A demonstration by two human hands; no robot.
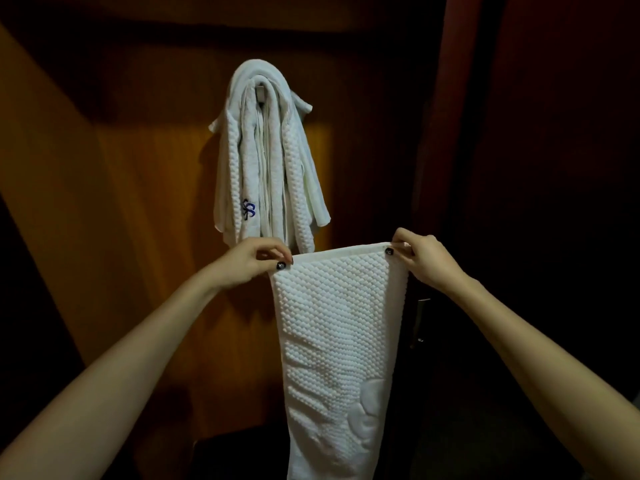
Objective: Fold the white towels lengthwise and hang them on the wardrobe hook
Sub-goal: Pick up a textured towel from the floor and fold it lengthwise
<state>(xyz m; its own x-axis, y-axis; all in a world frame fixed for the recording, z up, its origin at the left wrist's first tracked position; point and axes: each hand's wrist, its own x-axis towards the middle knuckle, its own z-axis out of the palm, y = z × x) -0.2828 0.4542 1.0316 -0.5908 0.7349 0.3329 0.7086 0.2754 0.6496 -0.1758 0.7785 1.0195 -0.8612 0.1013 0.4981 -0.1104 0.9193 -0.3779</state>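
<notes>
Two bare forearms reach in from the lower corners and meet at the top hem of a white waffle-weave towel (339, 323). The left hand (252, 259) pinches the towel's upper left corner between thumb and curled fingers, its dark-painted nails showing at the cloth's edge. The right hand (422, 258) pinches the upper right corner in the same way, one dark nail resting on the hem. Between the hands the hem is stretched flat and nearly level, slightly higher on the right. The towel hangs down from it as a long narrow band that tapers and runs out of the bottom of the view. A raised embossed motif shows on its lower right part.

Just above and behind the left hand, a bundle of hung towels (266, 161) droops from a wardrobe hook (261, 90), of which only a small part shows under the looped folds. A blue monogram (248, 209) marks one hanging layer. The bundle's lower ends are just above the held towel's hem. Behind them stands the orange-brown wardrobe panel (138, 202), lit in a patch and dark at its edges. To the right, a faint metal handle (420, 313) shows in shadow.
</notes>
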